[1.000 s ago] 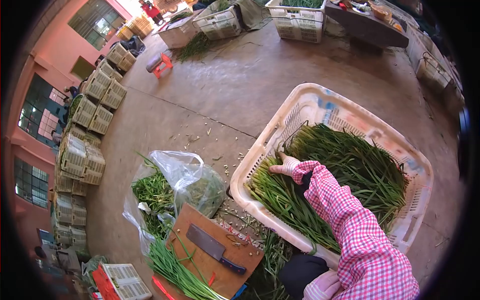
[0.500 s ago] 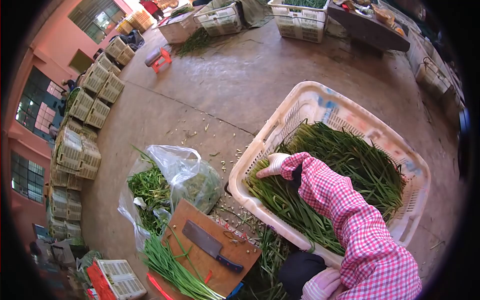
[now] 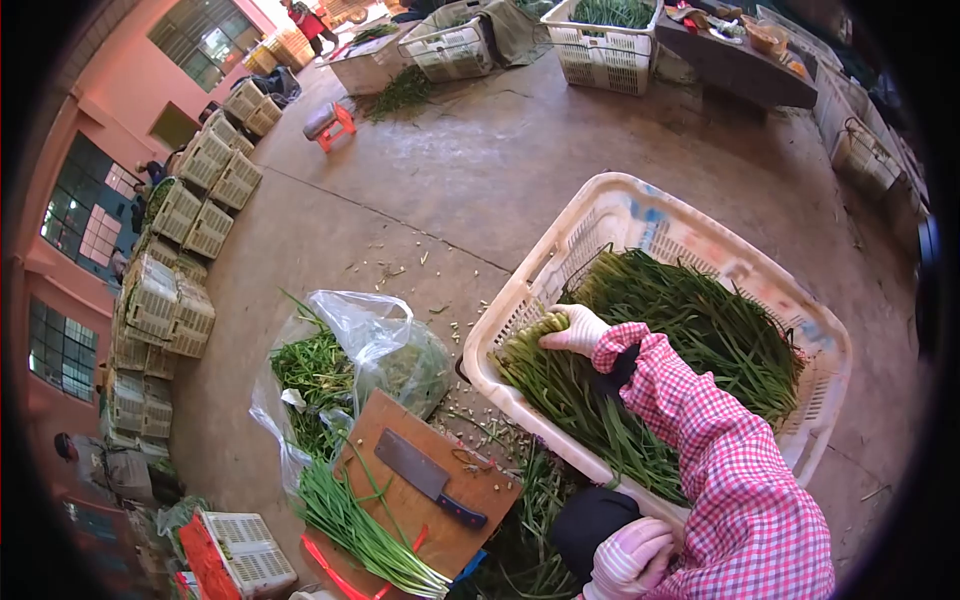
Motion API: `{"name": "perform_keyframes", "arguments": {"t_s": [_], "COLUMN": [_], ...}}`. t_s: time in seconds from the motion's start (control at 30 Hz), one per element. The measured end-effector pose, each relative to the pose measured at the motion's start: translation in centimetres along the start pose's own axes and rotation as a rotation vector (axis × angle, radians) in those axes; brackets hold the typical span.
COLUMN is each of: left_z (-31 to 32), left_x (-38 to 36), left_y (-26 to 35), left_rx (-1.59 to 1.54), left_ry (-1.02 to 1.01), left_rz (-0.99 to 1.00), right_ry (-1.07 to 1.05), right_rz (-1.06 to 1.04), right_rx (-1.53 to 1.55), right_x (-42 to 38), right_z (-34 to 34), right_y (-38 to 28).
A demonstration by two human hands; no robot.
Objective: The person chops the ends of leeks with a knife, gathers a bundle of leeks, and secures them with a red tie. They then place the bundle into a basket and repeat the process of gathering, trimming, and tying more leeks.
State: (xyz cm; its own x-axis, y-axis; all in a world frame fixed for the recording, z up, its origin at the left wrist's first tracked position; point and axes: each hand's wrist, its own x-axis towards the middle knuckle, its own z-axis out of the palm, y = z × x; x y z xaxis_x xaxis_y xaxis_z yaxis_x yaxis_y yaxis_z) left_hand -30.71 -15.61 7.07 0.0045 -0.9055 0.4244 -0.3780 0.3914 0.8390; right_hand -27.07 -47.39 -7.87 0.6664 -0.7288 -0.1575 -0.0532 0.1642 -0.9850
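A large off-white plastic basket [image 3: 640, 465] holds layers of long green leafy stalks [image 3: 700, 330]. My right hand [image 3: 578, 330], in a pale glove with bare fingertips, reaches in at the basket's left end, its fingers closed on the pale ends of some stalks. Low in the view, my left hand [image 3: 630, 558], gloved alike, rests with curled fingers beside the dark knee and checked sleeve, with nothing visible in it. Left of the basket, a cleaver [image 3: 425, 475] lies on a brown board [image 3: 485, 500], beside a bunch of thin green stalks [image 3: 360, 530].
A clear plastic bag [image 3: 400, 350] of greens stands behind the board. Stacked crates [image 3: 150, 300] line the left wall. An orange-red stool [image 3: 340, 128], more crates [image 3: 605, 60] and a person [image 3: 308, 25] are farther back. Bits of stalk litter the floor.
My right hand has shifted slightly right, its fingers now curled around stalk ends instead of stretched along them. My left hand's fingers look more curled. The view has shifted slightly.
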Motion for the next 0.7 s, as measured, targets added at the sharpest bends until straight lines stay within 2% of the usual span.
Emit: {"name": "perform_keyframes", "arguments": {"t_s": [0.07, 0.1, 0.13, 0.2, 0.27, 0.33, 0.37, 0.4, 0.47, 0.53, 0.57, 0.63, 0.67, 0.7], "left_z": [0.0, 0.1, -0.1, -0.7, -1.0, -3.4, -4.3, -4.8, -4.9, -4.1, -3.4, -4.1, -4.5, -4.3], "left_x": [-0.1, -0.2, -0.6, -0.5, 0.5, 2.6, 3.4, 4.0, 4.5, 4.0, 2.5, 3.4, 3.7, 3.4], "left_y": [0.2, 0.5, 1.1, 0.2, -0.9, -2.2, -3.5, -4.7, -5.7, -7.4, -9.8, -9.2, -8.9, -9.0], "left_rx": [-0.095, -0.134, -0.178, -0.391, -0.665, -0.648, -0.659, -0.669, -0.662, -0.690, -0.429, -0.254, -0.133, -0.163], "left_ry": [0.056, 0.113, 0.149, 0.263, 0.543, 0.531, 0.498, 0.467, 0.425, 0.163, 0.079, 0.009, -0.026, -0.028], "left_rz": [-0.063, -0.148, -0.326, -0.394, -0.507, -0.500, -0.525, -0.551, -0.623, -0.754, -0.685, -0.511, -0.404, -0.334], "right_ry": [0.042, 0.050, 0.058, 0.075, 0.092, 0.107, 0.118, 0.115, 0.126, 0.151, 0.149, 0.153, 0.141, 0.149], "right_rz": [-0.049, -0.061, -0.074, -0.075, -0.116, -0.140, -0.172, -0.161, -0.198, -0.325, -0.344, -0.459, -0.390, -0.387], "right_rx": [0.084, 0.096, 0.108, 0.102, 0.065, -0.013, -0.123, -0.078, -0.175, -0.251, -0.256, -0.281, -0.240, -0.258], "right_x": [-2.8, -4.0, -5.1, -7.7, -10.2, -12.3, -13.2, -14.2, -15.9, -17.2, -18.0, -19.3, -20.2, -20.9], "right_z": [-0.7, -1.0, -1.3, -1.3, -1.0, -0.6, -0.4, 0.1, 1.0, 1.8, 2.3, 3.1, 3.6, 4.0], "right_y": [-2.0, -2.4, -2.8, -4.1, -5.3, -5.9, -5.7, -6.1, -6.5, -6.3, -6.9, -7.9, -8.2, -8.8]}}
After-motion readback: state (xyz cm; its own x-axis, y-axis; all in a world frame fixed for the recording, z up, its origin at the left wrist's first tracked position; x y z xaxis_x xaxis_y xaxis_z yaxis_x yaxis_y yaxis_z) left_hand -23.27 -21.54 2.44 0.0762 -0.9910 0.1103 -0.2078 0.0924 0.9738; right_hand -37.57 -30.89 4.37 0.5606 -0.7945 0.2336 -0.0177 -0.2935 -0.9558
